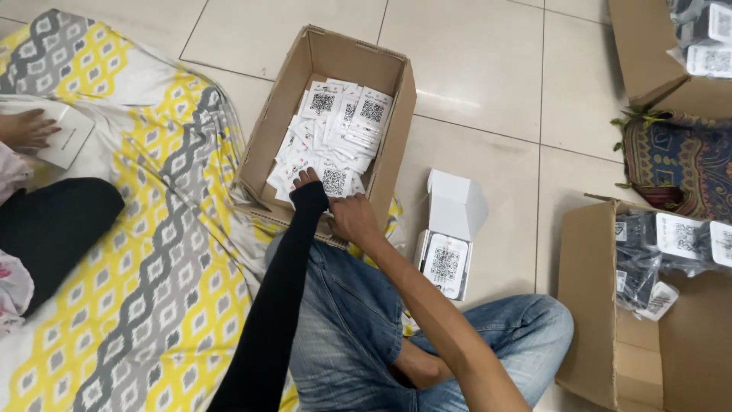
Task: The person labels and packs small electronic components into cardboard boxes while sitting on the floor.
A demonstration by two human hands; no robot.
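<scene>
An open cardboard box (394, 145) stands on the floor in front of me, holding several white cards with square black codes (339, 122). My left hand (305, 181), in a black sleeve, reaches over the near wall into the cards and touches them. My right hand (352, 216) rests at the box's near edge with fingers curled on a card. Whether either hand has a card lifted is hidden by the fingers.
A small white box (450, 229) with its lid up lies right of my knee. Two more cartons (595, 305) (640, 53) with dark wrapped items stand right. A patterned cushion (679, 164) is far right. Another person's hand (27, 130) holds a white card on the yellow-grey sheet (168, 252).
</scene>
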